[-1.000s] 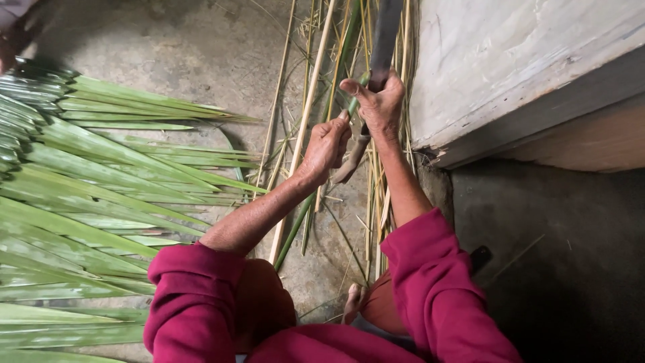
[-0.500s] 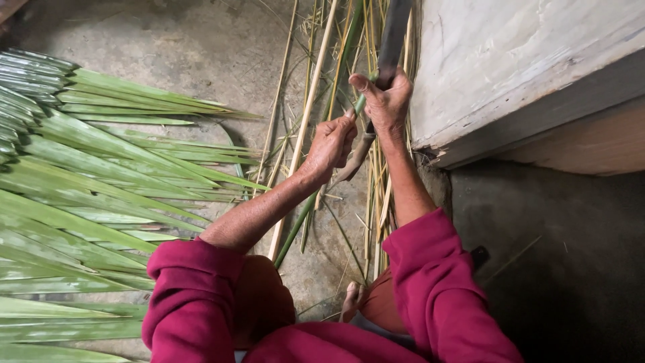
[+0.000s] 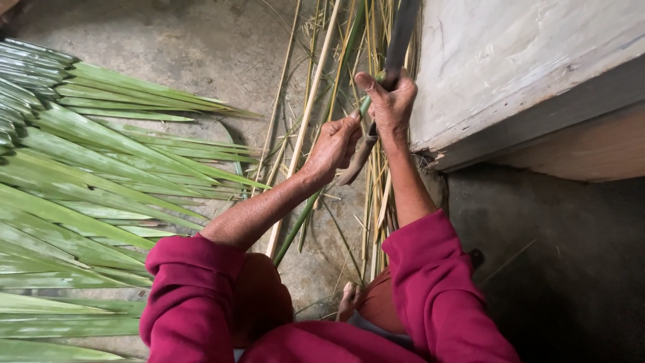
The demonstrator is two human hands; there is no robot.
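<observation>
Gripping a long dark blade [image 3: 401,33] by its curved wooden handle [image 3: 358,158], the right hand [image 3: 392,102] is closed, thumb stretched out toward nine o'clock. The blade runs up to twelve o'clock and leaves the frame; its handle tail pokes out toward seven o'clock below the fist. Just beside it at eight o'clock, the left hand [image 3: 334,143] is curled shut on a thin green leaf rib [image 3: 304,216], fingertips close against the handle. The rib slants from the hands down toward seven o'clock across the grey concrete floor [image 3: 201,47]. Both forearms come out of magenta sleeves [image 3: 430,282] at six o'clock. A loose bundle of stripped pale and green ribs [image 3: 306,107] lies lengthwise under and above the hands, running toward twelve o'clock. At nine o'clock a broad fan of green palm leaflets [image 3: 80,188] covers the floor, tips pointing toward the hands. At two o'clock stands a whitish concrete step [image 3: 524,60], its edge just beside the right wrist. A bare foot [image 3: 347,299] shows near six o'clock between the sleeves.
</observation>
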